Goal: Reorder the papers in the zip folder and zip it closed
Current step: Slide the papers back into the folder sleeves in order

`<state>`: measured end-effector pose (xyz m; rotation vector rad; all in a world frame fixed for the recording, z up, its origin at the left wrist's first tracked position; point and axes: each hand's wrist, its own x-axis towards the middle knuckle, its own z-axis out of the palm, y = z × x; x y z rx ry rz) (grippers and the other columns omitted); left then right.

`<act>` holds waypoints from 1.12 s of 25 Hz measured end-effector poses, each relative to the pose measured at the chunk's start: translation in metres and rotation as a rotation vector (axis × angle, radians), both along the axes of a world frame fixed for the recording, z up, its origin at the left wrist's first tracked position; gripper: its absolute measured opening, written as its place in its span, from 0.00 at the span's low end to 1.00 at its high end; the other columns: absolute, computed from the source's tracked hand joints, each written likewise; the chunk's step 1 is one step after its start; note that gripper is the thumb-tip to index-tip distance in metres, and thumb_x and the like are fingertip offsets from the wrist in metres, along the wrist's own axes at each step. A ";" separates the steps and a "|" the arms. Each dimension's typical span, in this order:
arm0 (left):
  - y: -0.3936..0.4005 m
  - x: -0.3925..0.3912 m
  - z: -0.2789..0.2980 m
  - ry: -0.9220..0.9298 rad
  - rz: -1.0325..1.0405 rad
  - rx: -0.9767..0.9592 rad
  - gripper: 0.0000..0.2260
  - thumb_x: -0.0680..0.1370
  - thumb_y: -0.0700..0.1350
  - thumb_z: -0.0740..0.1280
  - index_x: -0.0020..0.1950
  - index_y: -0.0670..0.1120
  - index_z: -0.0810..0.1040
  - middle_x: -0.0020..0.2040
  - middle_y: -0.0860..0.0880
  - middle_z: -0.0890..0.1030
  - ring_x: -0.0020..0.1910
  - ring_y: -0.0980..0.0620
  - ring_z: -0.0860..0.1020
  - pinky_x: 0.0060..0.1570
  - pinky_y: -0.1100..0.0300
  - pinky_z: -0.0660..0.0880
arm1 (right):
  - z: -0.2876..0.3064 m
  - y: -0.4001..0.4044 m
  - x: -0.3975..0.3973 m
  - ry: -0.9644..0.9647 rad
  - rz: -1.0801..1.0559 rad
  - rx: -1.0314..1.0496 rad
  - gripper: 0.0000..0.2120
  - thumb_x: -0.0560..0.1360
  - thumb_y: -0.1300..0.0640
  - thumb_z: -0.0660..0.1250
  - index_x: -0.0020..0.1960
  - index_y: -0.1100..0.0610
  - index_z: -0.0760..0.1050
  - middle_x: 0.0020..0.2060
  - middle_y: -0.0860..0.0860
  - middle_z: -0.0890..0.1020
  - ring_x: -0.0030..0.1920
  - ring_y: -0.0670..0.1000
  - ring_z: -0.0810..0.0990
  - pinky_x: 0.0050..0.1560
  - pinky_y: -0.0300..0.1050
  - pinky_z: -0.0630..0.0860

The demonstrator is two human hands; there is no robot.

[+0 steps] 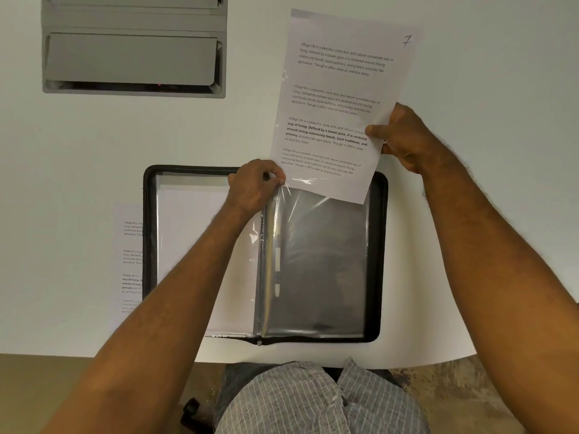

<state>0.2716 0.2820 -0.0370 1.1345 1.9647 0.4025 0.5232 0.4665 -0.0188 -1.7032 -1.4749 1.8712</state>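
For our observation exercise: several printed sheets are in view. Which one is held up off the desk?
The sheet marked 7, gripped by the right hand above the folder. The other printed sheet lies flat, tucked under the folder's left edge.

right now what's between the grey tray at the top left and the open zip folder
In the head view, only bare white table lies between the grey tray and the zip folder. The left hand and held paper sit further right.

Dim, even light; edges wide-angle warped
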 end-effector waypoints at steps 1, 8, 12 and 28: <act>0.000 0.000 -0.001 -0.018 0.004 0.007 0.07 0.74 0.50 0.73 0.37 0.60 0.81 0.43 0.58 0.83 0.46 0.56 0.81 0.58 0.41 0.76 | 0.001 0.001 0.000 -0.012 0.013 0.011 0.23 0.80 0.66 0.68 0.74 0.56 0.70 0.66 0.53 0.81 0.61 0.54 0.83 0.54 0.54 0.83; 0.003 -0.001 -0.008 -0.074 -0.004 0.030 0.05 0.76 0.42 0.73 0.41 0.51 0.84 0.43 0.54 0.82 0.43 0.54 0.81 0.51 0.50 0.81 | -0.001 -0.001 -0.002 -0.026 0.054 -0.024 0.24 0.80 0.67 0.68 0.74 0.56 0.70 0.66 0.53 0.80 0.59 0.52 0.82 0.49 0.48 0.82; 0.004 -0.001 -0.008 -0.082 0.003 0.080 0.04 0.76 0.40 0.74 0.43 0.48 0.84 0.50 0.52 0.79 0.46 0.58 0.77 0.51 0.61 0.78 | 0.001 -0.004 -0.006 -0.033 0.091 -0.080 0.24 0.80 0.67 0.68 0.74 0.56 0.69 0.61 0.51 0.80 0.52 0.45 0.82 0.48 0.46 0.83; 0.003 -0.002 -0.005 -0.190 0.103 0.049 0.03 0.77 0.38 0.74 0.44 0.45 0.85 0.41 0.53 0.84 0.39 0.61 0.80 0.40 0.72 0.74 | 0.005 -0.024 -0.001 -0.026 0.163 -0.183 0.14 0.79 0.59 0.73 0.63 0.56 0.78 0.54 0.49 0.86 0.47 0.46 0.87 0.43 0.40 0.84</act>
